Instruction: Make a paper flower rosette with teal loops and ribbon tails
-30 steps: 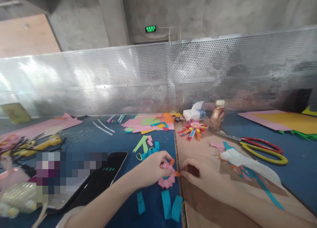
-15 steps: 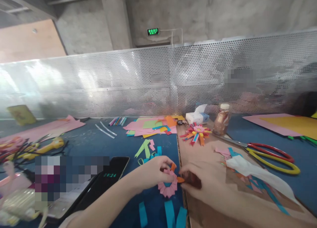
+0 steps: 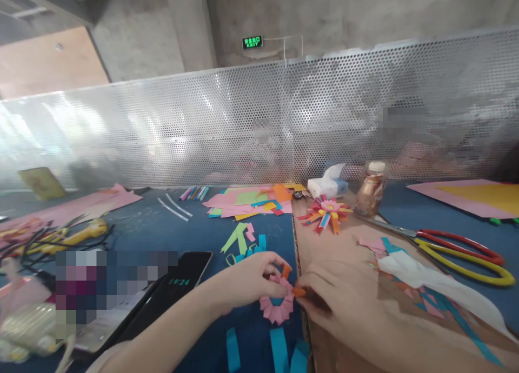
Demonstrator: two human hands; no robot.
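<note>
At the counter (image 3: 194,233), near the left edge of the cardboard (image 3: 324,247), the left hand (image 3: 259,278) is gripping a pink ring (image 3: 278,312). The right hand (image 3: 339,293) is pinching an orange tab (image 3: 299,292), seemingly attaching it and needing firm pressing.

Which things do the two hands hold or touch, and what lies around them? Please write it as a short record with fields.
Left hand: holds pink pleated paper ring
Right hand: at orange paper piece beside the ring; grip unclear
Nearest camera: blue paper strips
On cardboard: multicoloured paper flower
Right side: scissors, red and yellow handles
Left side: phone showing 09:24
</note>
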